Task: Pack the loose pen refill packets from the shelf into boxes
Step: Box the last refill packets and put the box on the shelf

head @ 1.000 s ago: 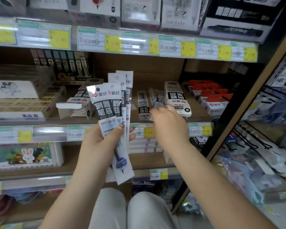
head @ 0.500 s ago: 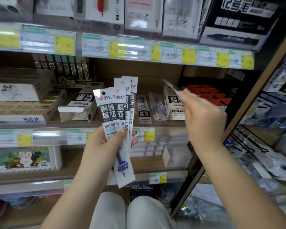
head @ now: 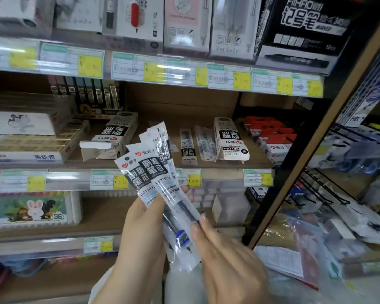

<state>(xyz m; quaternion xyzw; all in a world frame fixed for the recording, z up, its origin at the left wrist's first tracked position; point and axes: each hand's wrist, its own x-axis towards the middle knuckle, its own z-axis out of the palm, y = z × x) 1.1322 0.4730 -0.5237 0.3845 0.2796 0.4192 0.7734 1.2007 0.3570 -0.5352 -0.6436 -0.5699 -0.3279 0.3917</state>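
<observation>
My left hand (head: 140,224) grips a fanned bundle of black-and-white pen refill packets (head: 147,170) in front of the middle shelf, tops tilted up to the right. My right hand (head: 224,257) is at the bundle's clear lower end, its fingertips pinching the packets near the blue label. Two or three loose refill packets (head: 188,148) lie flat on the shelf board behind. To their left lies an open refill box (head: 110,139) with its flap out. A second refill box (head: 230,139) lies to their right.
Red-topped boxes (head: 276,141) stand at the shelf's right end beside a slanted wooden upright (head: 316,137). Flat eraser boxes (head: 31,145) fill the left. Price-tag rails (head: 154,71) run along the shelf edges. Wire hooks and bagged goods (head: 338,216) crowd the right.
My right hand reached to the shelf, lifted one packet, then came down to the bundle in my left hand. The bundle tilted to the right.
</observation>
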